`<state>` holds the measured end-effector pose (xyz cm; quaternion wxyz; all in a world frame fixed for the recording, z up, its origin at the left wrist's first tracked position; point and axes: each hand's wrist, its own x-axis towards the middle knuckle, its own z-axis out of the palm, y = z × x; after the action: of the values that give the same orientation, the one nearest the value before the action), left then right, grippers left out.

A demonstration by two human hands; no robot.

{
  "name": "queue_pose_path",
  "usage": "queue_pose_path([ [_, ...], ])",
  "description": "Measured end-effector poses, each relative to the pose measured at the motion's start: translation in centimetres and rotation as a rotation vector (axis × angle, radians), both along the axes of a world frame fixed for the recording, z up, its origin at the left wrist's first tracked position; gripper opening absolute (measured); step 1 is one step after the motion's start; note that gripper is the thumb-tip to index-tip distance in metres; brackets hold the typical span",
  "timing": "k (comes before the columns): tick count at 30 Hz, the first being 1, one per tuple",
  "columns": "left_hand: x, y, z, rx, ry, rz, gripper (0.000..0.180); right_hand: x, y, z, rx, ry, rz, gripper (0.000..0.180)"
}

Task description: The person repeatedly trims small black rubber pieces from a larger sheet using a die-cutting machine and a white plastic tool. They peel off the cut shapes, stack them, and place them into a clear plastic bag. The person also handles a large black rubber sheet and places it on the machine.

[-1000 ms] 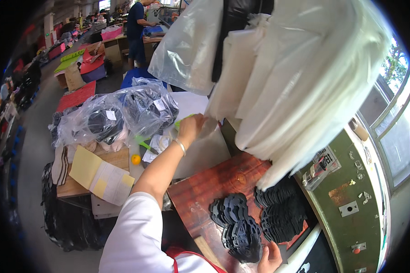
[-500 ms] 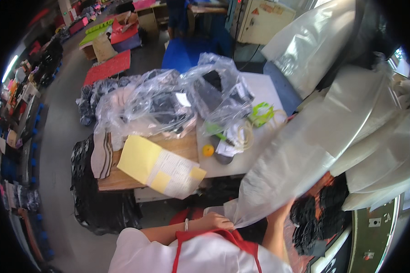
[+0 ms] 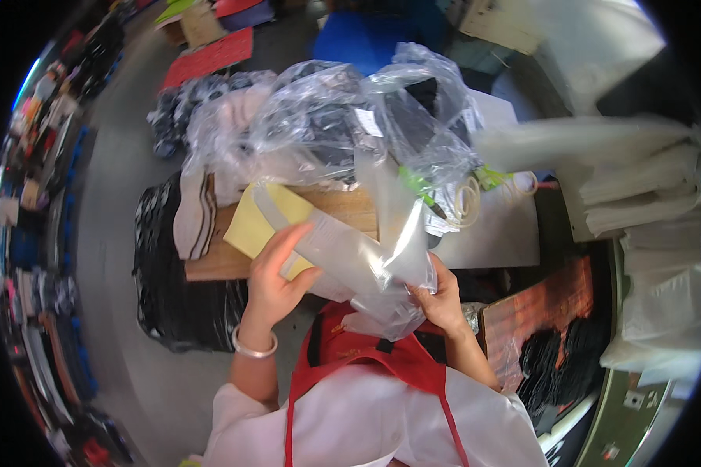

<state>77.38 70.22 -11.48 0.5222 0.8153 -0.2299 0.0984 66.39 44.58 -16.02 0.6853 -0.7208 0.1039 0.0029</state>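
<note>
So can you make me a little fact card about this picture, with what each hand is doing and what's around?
Left hand: open, thumb and fingers apart, by the clear plastic; touching or not, I can't tell
Right hand: gripping the clear plastic
Partly behind plastic: yellow folder on a wooden board
Farther back: bundles in see-through bags
To the right: black pieces, reddish board
Apron: red

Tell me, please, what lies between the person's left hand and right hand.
In the head view, clear plastic sheeting lies between the left hand and the right hand, which pinches it.
</note>
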Motion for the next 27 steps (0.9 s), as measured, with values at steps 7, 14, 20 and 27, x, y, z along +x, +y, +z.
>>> queue_pose_path([
  [7, 1.1, -3.2, -2.0, 0.049, 0.576, -0.594, 0.030, 1.0, -3.1, -1.9, -0.018, 0.041, 0.111, 0.038],
  [14, -4.2, -2.6, -6.7, -0.322, 0.903, -0.181, 0.023, 3.1, -3.8, -3.8, -0.179, 0.243, -0.020, 0.063],
  [20, -3.5, -2.3, -8.3, -0.335, 0.962, -0.086, 0.020, 4.2, 0.5, -0.2, -1.037, -0.385, -0.311, 0.069],
  [27, -4.2, -2.7, -6.3, -0.327, 0.546, -0.127, 0.020, 4.4, 9.2, 0.7, -0.337, -0.111, 0.144, 0.021],
])
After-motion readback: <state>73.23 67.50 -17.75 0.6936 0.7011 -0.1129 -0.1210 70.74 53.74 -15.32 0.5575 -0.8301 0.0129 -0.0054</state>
